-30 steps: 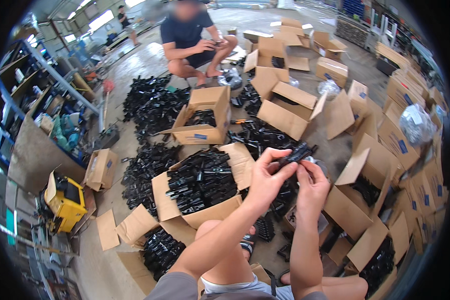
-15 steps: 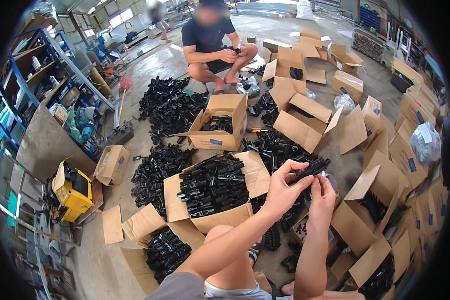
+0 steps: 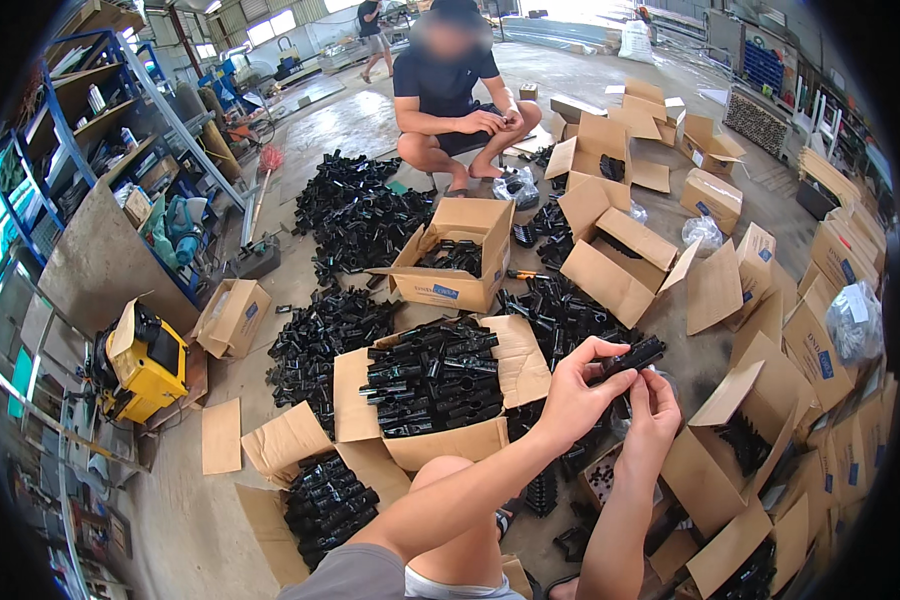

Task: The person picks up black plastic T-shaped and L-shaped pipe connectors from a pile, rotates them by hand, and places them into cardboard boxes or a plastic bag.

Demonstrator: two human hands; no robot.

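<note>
My left hand [image 3: 576,396] is closed round a black tubular part [image 3: 638,356], holding it tilted up to the right. Just beneath it, the fingers of my right hand [image 3: 654,418] are pinched together close to the part. Whether a small piece sits in that pinch is hidden. Left of my hands, an open carton [image 3: 450,440] is stacked full of similar black parts [image 3: 432,375]. Below them stands a small box of tiny dark pieces [image 3: 602,476].
A co-worker [image 3: 460,105] squats opposite, hands together. Heaps of black parts [image 3: 355,215] spread over the floor. A half-filled carton [image 3: 440,288] stands between us. Open cartons [image 3: 720,470] crowd the right. At left are a yellow machine [image 3: 150,370] and a blue shelf rack [image 3: 65,130].
The whole view has shifted slightly, with the scene moving right at the top. My hands sit a little lower in view, still at the same black part. The co-worker's hands have lowered.
</note>
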